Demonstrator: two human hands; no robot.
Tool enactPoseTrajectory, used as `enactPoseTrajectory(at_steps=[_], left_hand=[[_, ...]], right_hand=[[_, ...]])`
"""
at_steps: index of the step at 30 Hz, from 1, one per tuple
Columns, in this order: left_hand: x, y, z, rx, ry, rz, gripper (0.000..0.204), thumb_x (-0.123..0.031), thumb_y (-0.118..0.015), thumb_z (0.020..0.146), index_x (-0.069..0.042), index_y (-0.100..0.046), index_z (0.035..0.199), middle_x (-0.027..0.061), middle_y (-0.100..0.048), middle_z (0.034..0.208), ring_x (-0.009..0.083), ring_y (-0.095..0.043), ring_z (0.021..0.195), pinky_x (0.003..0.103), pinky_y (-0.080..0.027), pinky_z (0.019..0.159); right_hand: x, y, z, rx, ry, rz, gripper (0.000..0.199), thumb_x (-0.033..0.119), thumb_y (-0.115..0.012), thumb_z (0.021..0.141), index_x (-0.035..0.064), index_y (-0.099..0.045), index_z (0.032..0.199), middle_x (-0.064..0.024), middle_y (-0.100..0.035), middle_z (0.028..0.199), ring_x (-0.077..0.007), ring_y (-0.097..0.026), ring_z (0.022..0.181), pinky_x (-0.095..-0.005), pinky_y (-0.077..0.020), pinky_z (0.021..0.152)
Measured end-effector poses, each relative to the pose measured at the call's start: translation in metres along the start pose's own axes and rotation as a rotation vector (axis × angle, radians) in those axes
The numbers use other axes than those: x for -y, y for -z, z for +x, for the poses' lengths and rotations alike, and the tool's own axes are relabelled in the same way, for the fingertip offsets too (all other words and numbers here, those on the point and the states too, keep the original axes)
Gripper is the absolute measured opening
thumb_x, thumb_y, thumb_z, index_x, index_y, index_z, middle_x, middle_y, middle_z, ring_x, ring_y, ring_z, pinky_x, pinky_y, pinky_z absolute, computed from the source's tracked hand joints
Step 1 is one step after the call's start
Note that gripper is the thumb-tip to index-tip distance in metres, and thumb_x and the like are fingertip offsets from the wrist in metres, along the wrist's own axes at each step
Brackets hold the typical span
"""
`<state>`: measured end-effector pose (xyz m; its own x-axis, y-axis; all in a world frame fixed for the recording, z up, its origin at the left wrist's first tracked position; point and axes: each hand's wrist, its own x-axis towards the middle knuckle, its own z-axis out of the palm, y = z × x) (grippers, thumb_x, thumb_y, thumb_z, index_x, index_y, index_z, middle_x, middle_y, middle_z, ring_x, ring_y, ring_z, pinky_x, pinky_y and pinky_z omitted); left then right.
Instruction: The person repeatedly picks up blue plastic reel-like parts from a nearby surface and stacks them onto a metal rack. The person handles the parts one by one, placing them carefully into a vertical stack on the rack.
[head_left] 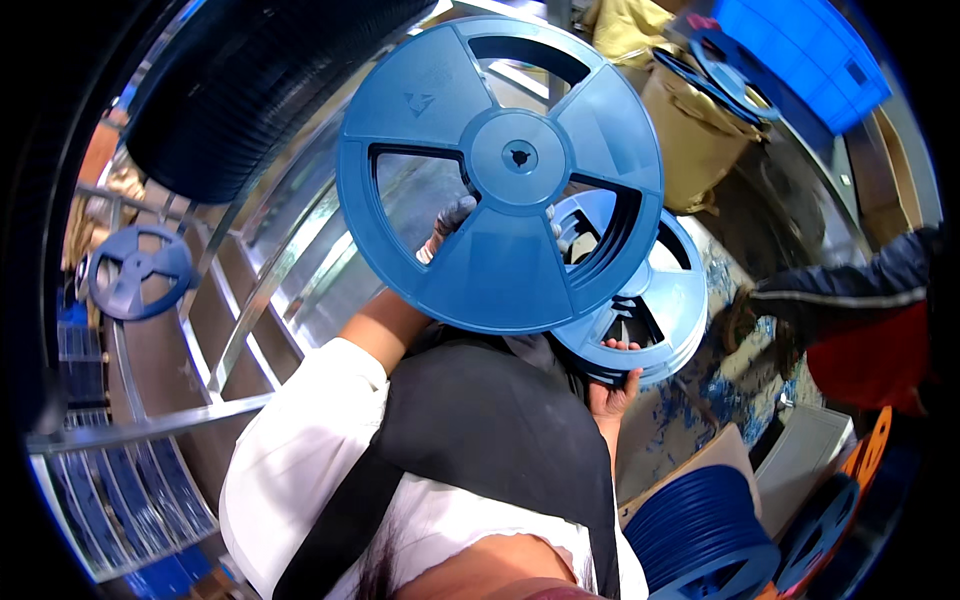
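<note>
A large blue plastic reel [500, 165] with three cut-out windows is held up close to the camera. My left hand [448, 228], in a grey glove, grips it from behind, and the reel hides most of the fingers. Behind and below it is a stack of similar blue reels [655, 300]. My right hand [612, 385] is bare and holds that stack from underneath at its lower rim. A white sleeve [300, 440] and a black apron [480, 430] fill the lower middle.
A tall stack of black reels [250, 90] lies at the upper left, a single blue reel [140, 270] on the metal rack [240, 330]. A tan bag [690, 130], a blue crate [810, 50], more blue reels [700, 530] and an orange reel [872, 445] stand right. Another person's gloved hand [745, 320] reaches in.
</note>
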<state>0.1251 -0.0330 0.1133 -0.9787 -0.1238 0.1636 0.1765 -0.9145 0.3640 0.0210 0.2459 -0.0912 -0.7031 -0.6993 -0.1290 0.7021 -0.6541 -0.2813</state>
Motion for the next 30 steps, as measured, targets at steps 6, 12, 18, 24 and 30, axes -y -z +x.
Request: enactPoseTrajectory(at_steps=[6,12,18,24,30], left_hand=[[-0.028,-0.048,-0.104,-0.273,-0.249,0.278,0.061,-0.039,-0.064,0.082,-0.005,-0.042,0.128,0.0123,-0.053,0.115,0.0334,-0.050,0.112,0.048,-0.043,0.097],[-0.026,-0.113,-0.238,-0.644,-0.615,0.464,0.053,-0.036,-0.060,0.084,-0.006,-0.045,0.126,0.0115,-0.056,0.111,0.0308,-0.053,0.107,0.046,-0.045,0.093],[-0.018,-0.152,-0.326,-0.935,-0.881,0.562,0.045,-0.033,-0.056,0.087,-0.007,-0.049,0.123,0.0107,-0.058,0.107,0.0282,-0.056,0.101,0.045,-0.047,0.088],[-0.088,-0.126,-0.374,-0.992,-0.975,0.596,0.039,-0.030,-0.052,0.089,-0.008,-0.052,0.121,0.0098,-0.061,0.103,0.0256,-0.058,0.095,0.043,-0.048,0.084],[-0.212,-0.094,-0.389,-0.979,-1.007,0.615,0.033,-0.028,-0.049,0.092,-0.009,-0.055,0.118,0.0090,-0.064,0.099,0.0230,-0.061,0.090,0.041,-0.050,0.080]], right_hand=[[0.000,0.004,0.015,0.064,-0.085,0.070,0.048,0.032,-0.067,0.084,0.0074,-0.050,0.122,-0.0097,-0.060,0.113,-0.0266,-0.052,0.113,-0.0465,-0.0325,0.107],[-0.003,0.015,0.037,0.052,-0.216,0.117,0.047,0.032,-0.068,0.084,0.0077,-0.053,0.122,-0.0071,-0.061,0.117,-0.0217,-0.053,0.114,-0.0451,-0.0342,0.107],[-0.002,0.021,0.044,0.128,-0.277,0.120,0.045,0.032,-0.063,0.088,0.0080,-0.052,0.125,-0.0066,-0.058,0.121,-0.0210,-0.050,0.118,-0.0449,-0.0312,0.109],[0.000,0.012,0.040,0.169,-0.182,0.040,0.047,0.034,-0.062,0.088,0.0081,-0.050,0.126,-0.0059,-0.056,0.121,-0.0209,-0.049,0.119,-0.0449,-0.0303,0.109],[-0.004,0.012,0.036,0.201,-0.097,-0.122,0.047,0.038,-0.054,0.093,0.0084,-0.048,0.129,-0.0072,-0.057,0.123,-0.0215,-0.049,0.118,-0.0443,-0.0301,0.109]])
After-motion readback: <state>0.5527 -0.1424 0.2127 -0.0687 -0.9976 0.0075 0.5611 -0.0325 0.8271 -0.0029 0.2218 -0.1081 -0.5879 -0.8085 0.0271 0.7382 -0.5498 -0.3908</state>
